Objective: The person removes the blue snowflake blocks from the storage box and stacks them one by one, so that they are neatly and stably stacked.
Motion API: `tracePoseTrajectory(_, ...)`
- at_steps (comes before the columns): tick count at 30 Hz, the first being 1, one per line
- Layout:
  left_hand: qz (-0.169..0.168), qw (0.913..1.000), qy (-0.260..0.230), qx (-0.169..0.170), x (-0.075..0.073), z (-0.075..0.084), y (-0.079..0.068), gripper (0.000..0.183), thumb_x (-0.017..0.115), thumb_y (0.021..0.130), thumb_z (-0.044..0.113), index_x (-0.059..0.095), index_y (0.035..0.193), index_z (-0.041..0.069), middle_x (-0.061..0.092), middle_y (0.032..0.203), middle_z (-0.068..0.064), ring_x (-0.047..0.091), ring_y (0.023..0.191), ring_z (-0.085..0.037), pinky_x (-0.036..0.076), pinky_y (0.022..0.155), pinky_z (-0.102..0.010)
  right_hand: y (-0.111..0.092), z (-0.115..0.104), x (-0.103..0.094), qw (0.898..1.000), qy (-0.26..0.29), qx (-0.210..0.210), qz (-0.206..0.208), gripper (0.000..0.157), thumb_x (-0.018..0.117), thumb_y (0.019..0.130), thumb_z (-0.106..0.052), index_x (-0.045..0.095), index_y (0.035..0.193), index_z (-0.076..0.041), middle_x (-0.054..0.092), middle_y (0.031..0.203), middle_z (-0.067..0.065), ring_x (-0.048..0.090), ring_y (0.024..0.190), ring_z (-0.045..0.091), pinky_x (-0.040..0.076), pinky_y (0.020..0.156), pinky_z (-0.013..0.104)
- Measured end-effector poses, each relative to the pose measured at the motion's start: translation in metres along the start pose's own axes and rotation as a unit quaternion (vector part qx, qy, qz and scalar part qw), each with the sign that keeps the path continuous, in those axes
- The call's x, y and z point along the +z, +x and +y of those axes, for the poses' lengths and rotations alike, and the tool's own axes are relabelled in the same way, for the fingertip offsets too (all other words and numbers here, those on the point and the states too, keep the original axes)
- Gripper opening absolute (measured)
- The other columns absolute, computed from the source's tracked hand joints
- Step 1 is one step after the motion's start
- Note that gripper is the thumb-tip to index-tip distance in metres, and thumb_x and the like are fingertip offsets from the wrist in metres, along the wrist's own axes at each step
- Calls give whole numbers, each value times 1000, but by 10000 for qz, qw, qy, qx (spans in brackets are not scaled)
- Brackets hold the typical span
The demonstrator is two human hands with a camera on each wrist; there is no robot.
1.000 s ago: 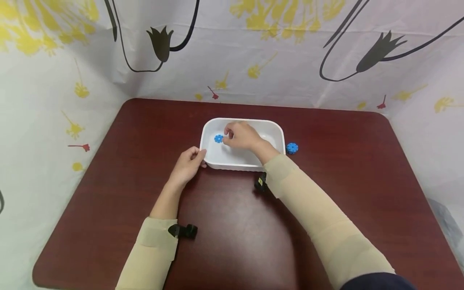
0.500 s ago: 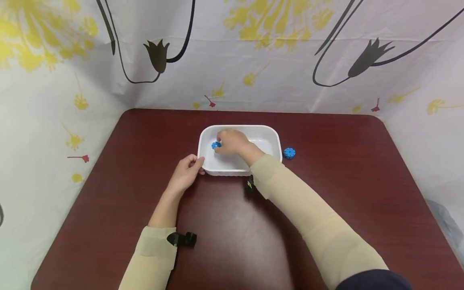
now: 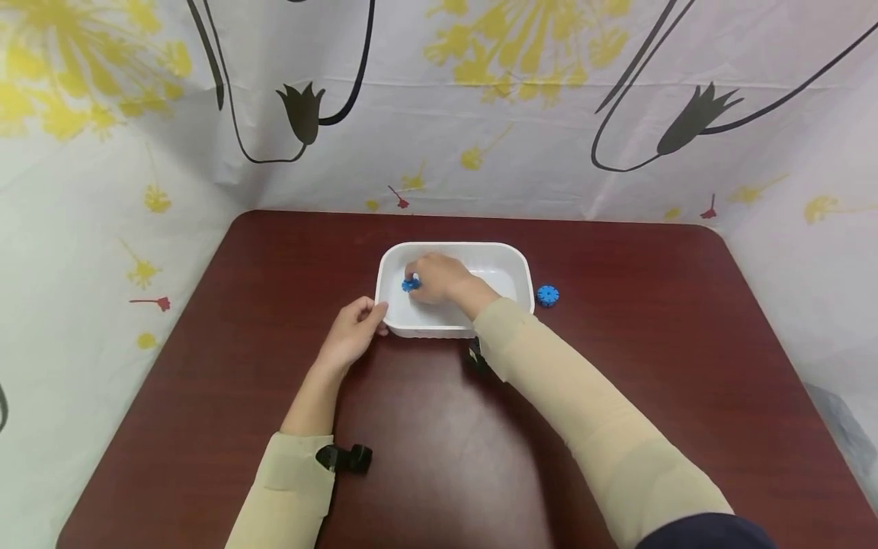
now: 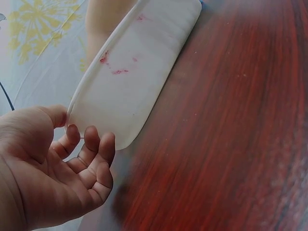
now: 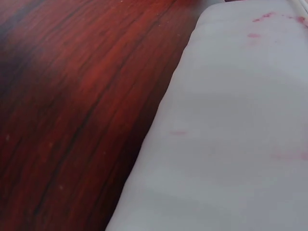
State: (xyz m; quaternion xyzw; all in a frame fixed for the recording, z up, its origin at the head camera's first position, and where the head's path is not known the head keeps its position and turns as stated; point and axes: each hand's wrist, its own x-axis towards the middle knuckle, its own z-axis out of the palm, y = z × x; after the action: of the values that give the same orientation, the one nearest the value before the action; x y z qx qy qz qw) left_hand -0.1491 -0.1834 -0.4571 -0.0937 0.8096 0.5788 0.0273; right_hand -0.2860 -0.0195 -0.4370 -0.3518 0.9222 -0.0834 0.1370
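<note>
A white plastic tray stands on the table; its outer wall has reddish smears in the left wrist view. My left hand grips the tray's near left corner, thumb on the rim and curled fingers under it. Inside the tray, my right hand pinches a blue notched disc with thumb and fingertips, over the left part of the floor. The hand hides part of that disc. In the right wrist view only the tray's side and tabletop show, not the hand.
Just right of the tray, more blue notched discs lie in a small stack on the dark red table. A patterned cloth hangs behind the table and along its sides. Small black cameras sit on both wrists.
My right hand has reached a little left and down onto the blue disc, which lay flat on the tray floor and now sits between the fingertips. The left hand keeps its grip on the corner.
</note>
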Motion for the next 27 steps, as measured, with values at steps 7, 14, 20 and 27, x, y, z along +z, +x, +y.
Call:
tracePoseTrajectory(7, -16, 10000, 5, -1, 1, 1, -1, 28, 57, 105, 27, 60, 92, 1, 66, 83, -8, 66, 81, -21, 45, 77, -30, 3, -1, 1, 9999, -18, 83, 96, 37, 70, 91, -32, 67, 122, -12, 66, 111, 5, 58, 103, 22, 49, 93, 40)
tracePoseTrajectory(14, -2, 10000, -36, 26, 0, 1, -1, 29, 58, 104, 27, 60, 93, 1, 67, 82, -8, 66, 81, -21, 45, 79, -30, 4, -4, 3, 10000, 0, 18, 78, 21, 74, 89, -28, 70, 102, -12, 65, 98, 3, 56, 96, 21, 49, 87, 39)
tracePoseTrajectory(20, 4, 10000, -50, -9, 0, 1, -1, 29, 58, 104, 27, 60, 93, 1, 66, 84, -9, 66, 82, -23, 44, 78, -31, 0, -2, 1, 9998, 126, 141, -24, 25, 80, 83, -28, 67, 95, -10, 64, 92, 2, 55, 90, 20, 48, 84, 37)
tracePoseTrajectory(27, -1, 10000, -47, 28, 0, 0, 0, 28, 58, 104, 26, 60, 92, 1, 66, 81, -8, 66, 81, -23, 45, 77, -31, -3, 2, -1, 9996, 229, 14, -163, 27, 81, 78, -28, 69, 99, -14, 64, 95, 0, 55, 94, 20, 47, 85, 36)
